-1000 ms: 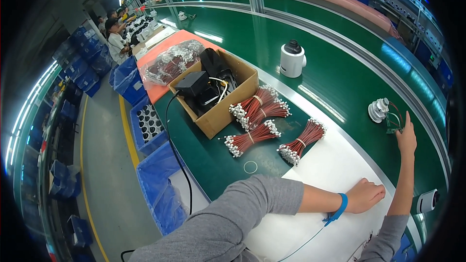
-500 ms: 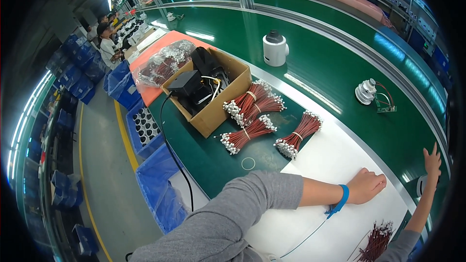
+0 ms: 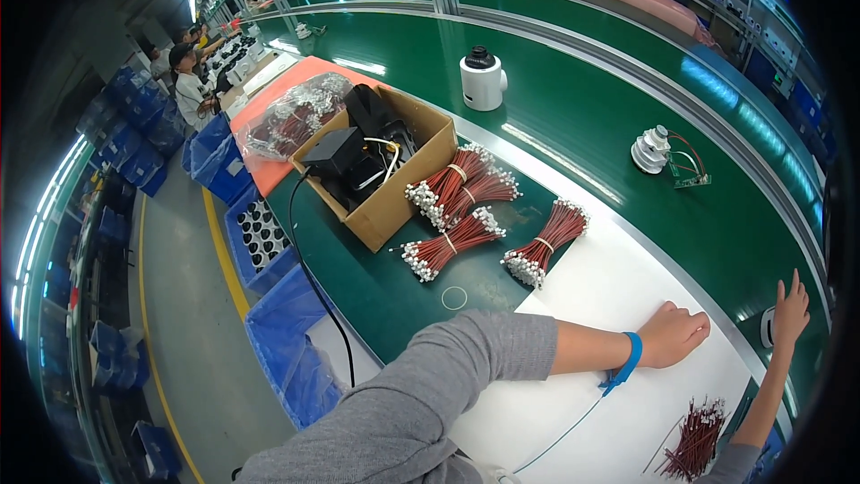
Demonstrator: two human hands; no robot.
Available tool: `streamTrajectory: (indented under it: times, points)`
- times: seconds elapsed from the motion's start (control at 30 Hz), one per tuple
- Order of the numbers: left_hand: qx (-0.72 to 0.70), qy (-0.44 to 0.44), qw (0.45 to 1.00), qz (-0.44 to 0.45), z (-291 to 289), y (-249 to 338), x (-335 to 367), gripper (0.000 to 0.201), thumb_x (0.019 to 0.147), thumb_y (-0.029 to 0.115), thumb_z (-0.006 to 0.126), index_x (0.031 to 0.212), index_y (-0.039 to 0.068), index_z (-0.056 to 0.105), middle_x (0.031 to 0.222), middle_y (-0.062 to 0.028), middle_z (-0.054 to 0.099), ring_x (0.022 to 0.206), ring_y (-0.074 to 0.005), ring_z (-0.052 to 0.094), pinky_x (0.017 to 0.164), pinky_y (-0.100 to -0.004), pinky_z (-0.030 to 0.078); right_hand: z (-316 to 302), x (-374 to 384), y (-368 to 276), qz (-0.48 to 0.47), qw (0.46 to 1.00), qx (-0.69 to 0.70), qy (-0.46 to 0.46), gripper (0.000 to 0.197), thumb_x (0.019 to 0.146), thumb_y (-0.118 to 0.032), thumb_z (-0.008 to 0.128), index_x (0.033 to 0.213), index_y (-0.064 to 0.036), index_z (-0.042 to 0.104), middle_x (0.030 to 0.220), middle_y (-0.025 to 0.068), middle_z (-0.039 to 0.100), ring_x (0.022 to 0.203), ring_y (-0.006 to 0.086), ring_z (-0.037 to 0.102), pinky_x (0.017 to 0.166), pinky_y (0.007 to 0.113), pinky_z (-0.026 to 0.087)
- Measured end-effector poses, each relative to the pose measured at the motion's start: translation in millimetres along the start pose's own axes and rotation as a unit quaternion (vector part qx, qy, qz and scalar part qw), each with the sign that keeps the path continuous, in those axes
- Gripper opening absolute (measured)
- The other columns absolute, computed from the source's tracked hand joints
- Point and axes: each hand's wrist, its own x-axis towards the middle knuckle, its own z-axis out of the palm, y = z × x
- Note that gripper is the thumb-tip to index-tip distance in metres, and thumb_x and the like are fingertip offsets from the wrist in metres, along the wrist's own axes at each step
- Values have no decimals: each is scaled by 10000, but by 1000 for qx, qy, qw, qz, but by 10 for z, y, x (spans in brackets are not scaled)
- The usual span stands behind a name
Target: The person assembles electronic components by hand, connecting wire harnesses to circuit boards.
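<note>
My left hand [image 3: 676,333] rests on the white mat [image 3: 618,287] with its fingers curled and nothing in it. A blue strap [image 3: 627,363] circles that wrist, and a thin cord runs from it across the mat. My right hand [image 3: 790,309] is raised at the mat's right end, fingers spread, next to a small white device [image 3: 766,327] on the green belt [image 3: 573,99]. Whether it touches the device I cannot tell. A loose pile of short red wires [image 3: 694,439] lies near my right forearm.
Three bundles of red wires with white connectors [image 3: 443,246] lie beside an open cardboard box [image 3: 394,202] of black parts. On the belt stand a white cylinder [image 3: 484,81] and a white part with a green circuit board [image 3: 658,151]. Blue bins [image 3: 269,242] line the aisle; seated people [image 3: 188,81] work far left.
My right hand has drawn back from the white part with the circuit board to the near end of the belt by the mat. My left hand stays on the mat.
</note>
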Motion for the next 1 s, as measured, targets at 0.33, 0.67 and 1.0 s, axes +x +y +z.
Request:
streamTrajectory:
  times: [0.33,0.67,1.0]
  points:
    - [6,-14,1000,2,-9,37,30,221,955,223,389,955,87,564,717,-97,588,764,-260,546,860,-365,328,1468,839,1383,-94,977,188,21,570,920,-472,457,1403,-184,362,1350,174,453,1212,304,472,973,403,397]
    - [2,-7,1000,5,-89,71,-33,227,954,228,394,950,83,569,722,-97,594,768,-256,550,856,-363,326,429,246,611,-5,827,555,-91,679,846,-522,574,1303,-32,460,1231,161,538,1140,271,508,966,339,373]
    - [67,0,995,73,247,-118,223,243,909,194,395,953,73,602,821,-174,636,763,-362,602,724,-494,431,21,27,419,-44,800,582,-136,582,839,-346,632,1268,11,466,1145,135,564,984,206,557,815,288,449]
